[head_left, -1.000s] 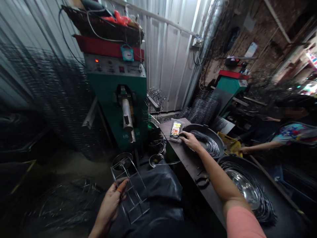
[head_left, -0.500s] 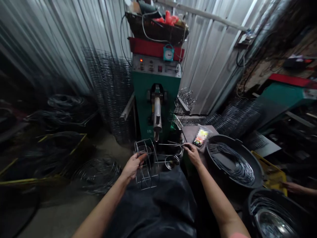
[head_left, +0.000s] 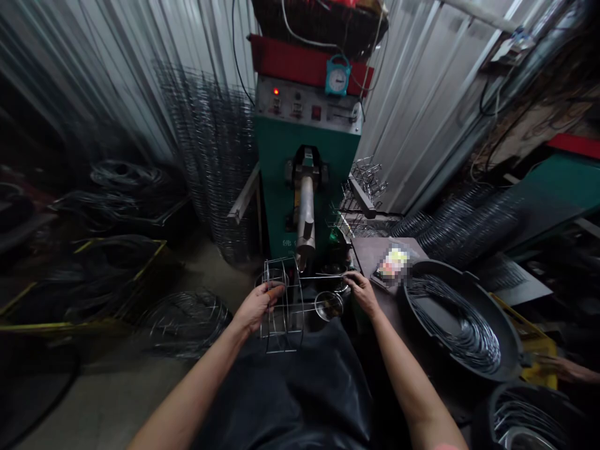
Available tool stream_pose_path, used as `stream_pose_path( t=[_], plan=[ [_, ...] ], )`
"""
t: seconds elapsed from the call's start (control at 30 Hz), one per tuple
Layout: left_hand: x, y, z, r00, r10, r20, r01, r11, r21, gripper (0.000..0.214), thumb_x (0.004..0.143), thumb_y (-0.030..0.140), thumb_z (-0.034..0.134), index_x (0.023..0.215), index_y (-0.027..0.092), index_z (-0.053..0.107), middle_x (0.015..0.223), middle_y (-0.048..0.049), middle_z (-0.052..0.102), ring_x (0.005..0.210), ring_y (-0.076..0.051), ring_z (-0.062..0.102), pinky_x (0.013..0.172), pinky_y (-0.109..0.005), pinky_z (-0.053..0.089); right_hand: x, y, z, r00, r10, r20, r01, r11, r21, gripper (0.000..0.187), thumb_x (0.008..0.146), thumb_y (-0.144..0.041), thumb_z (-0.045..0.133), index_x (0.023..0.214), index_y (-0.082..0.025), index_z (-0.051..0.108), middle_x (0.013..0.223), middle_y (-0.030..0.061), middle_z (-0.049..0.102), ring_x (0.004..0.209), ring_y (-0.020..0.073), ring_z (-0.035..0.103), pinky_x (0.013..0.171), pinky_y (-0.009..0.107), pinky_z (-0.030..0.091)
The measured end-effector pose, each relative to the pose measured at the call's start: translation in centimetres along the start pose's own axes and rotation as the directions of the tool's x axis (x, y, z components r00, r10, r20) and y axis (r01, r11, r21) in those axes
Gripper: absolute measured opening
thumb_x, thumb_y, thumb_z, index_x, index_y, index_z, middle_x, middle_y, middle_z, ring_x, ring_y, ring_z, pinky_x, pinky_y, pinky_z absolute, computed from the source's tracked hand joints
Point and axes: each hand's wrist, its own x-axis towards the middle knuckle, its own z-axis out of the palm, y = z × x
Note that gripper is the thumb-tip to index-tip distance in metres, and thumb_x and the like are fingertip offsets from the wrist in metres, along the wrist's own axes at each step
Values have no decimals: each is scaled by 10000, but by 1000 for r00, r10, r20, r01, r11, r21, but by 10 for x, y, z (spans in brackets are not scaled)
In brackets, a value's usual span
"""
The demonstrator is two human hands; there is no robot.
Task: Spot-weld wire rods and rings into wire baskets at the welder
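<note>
My left hand is closed around the near side of a small wire rack, a cage of thin bent metal rods held upright above my dark apron. Opposite it, my right hand pinches the end of a thin metal rod, which points left toward the rack. The rod's far end lies close to the rack's right side; whether they touch I cannot tell. Just above both is the metal arm of a green machine. Below the rod sits a small round metal ring or cup.
Right of me, a small table borders a black tub of wire pieces, with a second tub nearer. A co-worker's hand is by a yellow crate. Stacked wire racks and wire bundles stand left.
The view has tipped down and closer to the machine. Both hands keep their hold; the rack is turned slightly, and the rod is nearer to the metal arm's tip.
</note>
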Motion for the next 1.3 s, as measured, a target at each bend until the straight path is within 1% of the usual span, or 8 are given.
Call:
stream_pose_path(
  t=[0.2, 0.37, 0.73, 0.9, 0.97, 1.03, 1.17, 1.3],
  plan=[
    [6, 2, 1, 999, 18, 31, -18, 999, -29, 422, 471, 426, 772, 755, 165, 601, 530, 68, 417, 459, -56, 316, 421, -193, 192, 8, 5, -1, 1000, 8, 5, -8, 1000, 5, 235, 748, -412, 573, 826, -204, 650, 850, 41, 647, 836, 193, 579, 805, 322, 450],
    [13, 2, 1, 999, 16, 34, -15, 999, -36, 426, 462, 408, 784, 757, 156, 608, 562, 47, 465, 472, -51, 336, 415, -181, 189, 12, 6, -1, 1000, 16, 24, -17, 999, 34, 242, 739, -411, 575, 823, -196, 650, 849, 36, 644, 834, 186, 577, 807, 311, 444],
    [19, 9, 5, 999, 10, 42, -7, 999, -48, 407, 437, 373, 797, 709, 146, 595, 552, 41, 468, 447, -45, 341, 389, -172, 202, 20, 8, -1, 997, 59, 50, -63, 994, 84, 248, 716, -415, 583, 810, -193, 640, 819, 20, 642, 822, 176, 577, 807, 300, 439],
    [22, 8, 4, 998, 12, 55, -8, 998, -58, 379, 467, 368, 790, 696, 133, 599, 489, 74, 382, 407, -28, 280, 372, -169, 179, 21, 14, 2, 998, 54, 26, -55, 996, 65, 248, 724, -414, 584, 809, -194, 660, 822, 22, 646, 840, 174, 580, 826, 305, 439],
    [22, 7, 3, 999, 17, 42, -14, 998, -59, 403, 453, 373, 797, 716, 134, 607, 484, 83, 363, 411, -31, 288, 373, -165, 186, 17, 16, -1, 999, 34, -3, -34, 998, 46, 253, 725, -414, 588, 822, -198, 677, 860, 34, 650, 869, 181, 580, 842, 316, 438],
    [23, 6, 3, 999, 25, 29, -24, 998, -53, 433, 433, 383, 805, 730, 133, 614, 497, 78, 385, 422, -33, 308, 379, -161, 200, 9, 17, -6, 997, 7, -74, -5, 1000, 19, 255, 729, -407, 591, 848, -206, 692, 927, 50, 648, 913, 190, 575, 867, 331, 431],
    [22, 4, 4, 999, 40, 16, -39, 998, -40, 481, 405, 410, 806, 748, 129, 620, 542, 52, 461, 435, -37, 341, 390, -167, 223, -19, 18, -21, 979, -9, -204, 3, 1000, -31, 273, 761, -406, 566, 924, -229, 695, 966, 57, 647, 927, 197, 575, 873, 358, 436],
    [15, 1, 8, 997, 71, -21, -72, 996, -52, 503, 381, 429, 801, 742, 139, 605, 542, 61, 464, 419, -33, 317, 387, -175, 237, -42, 14, -27, 986, -18, -165, 4, 996, -84, 261, 768, -408, 576, 921, -235, 698, 900, 51, 638, 856, 188, 580, 805, 333, 454]
  ],
)
